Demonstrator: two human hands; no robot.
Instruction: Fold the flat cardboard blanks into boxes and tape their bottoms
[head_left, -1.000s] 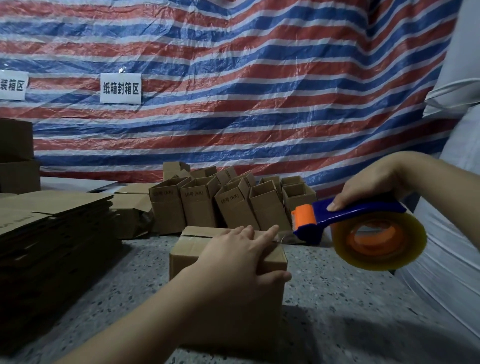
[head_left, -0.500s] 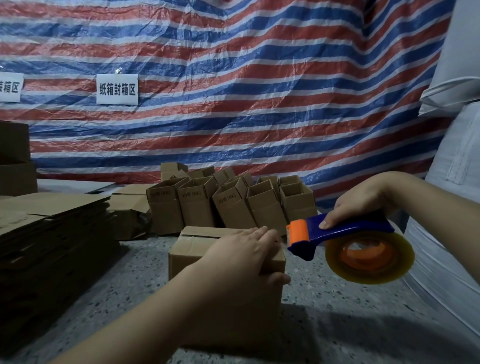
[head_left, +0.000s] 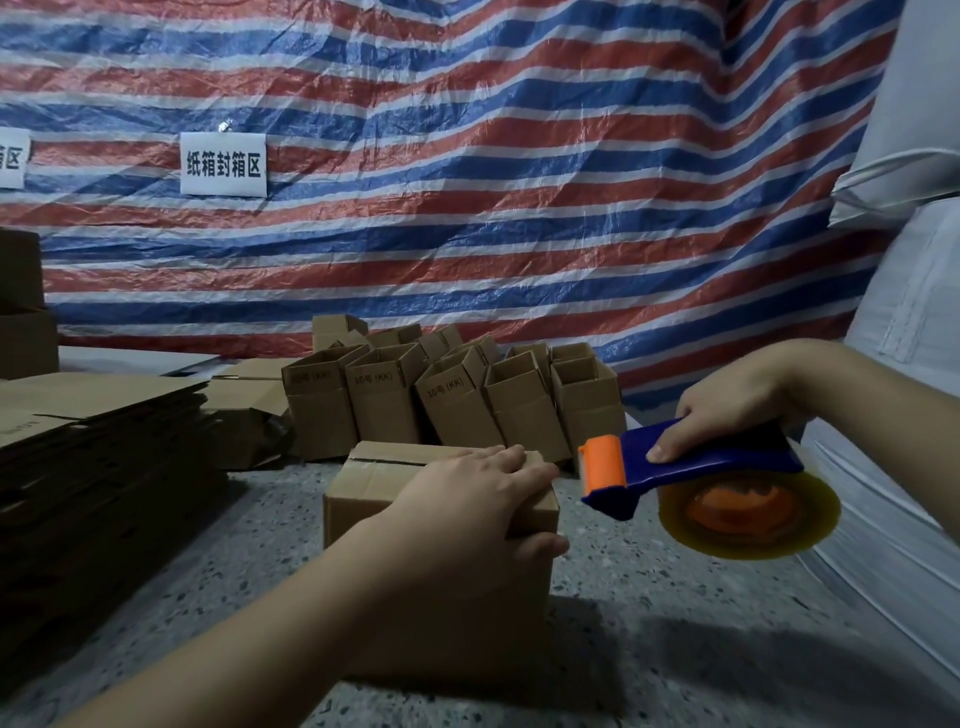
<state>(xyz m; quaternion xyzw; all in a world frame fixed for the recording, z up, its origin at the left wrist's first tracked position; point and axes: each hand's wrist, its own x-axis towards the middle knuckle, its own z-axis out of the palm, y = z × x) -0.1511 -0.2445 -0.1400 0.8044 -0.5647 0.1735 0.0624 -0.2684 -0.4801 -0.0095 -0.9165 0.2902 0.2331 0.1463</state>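
Off to my far left sits the stack of flat brown cardboard blanks (head_left: 98, 415), waiting their turn on the speckled grey stone floor (head_left: 649, 597). Behind them is a cluster of small folded open-topped brown boxes (head_left: 452, 400) against the red, white and blue striped tarp (head_left: 519, 182).

The small brown cardboard box (head_left: 374, 483) I'm working on stands right in front of me, bottom flaps up and closed, seam showing, no tape that I can see. My left hand (head_left: 467, 504) lies on top of it, fingers straight and close together pressing the flaps flat, thumb hooked over the near right edge.

My right hand (head_left: 727, 410) curls round the handle of the blue tape dispenser with the orange roller and yellowish tape roll (head_left: 701, 483), thumb on top. The roller hangs just beside the box's right edge, not touching.

Tip, I reckon: keep the flaps pinned tight so the seam doesn't gap, start the tape down the side wall, then pull straight along the seam.
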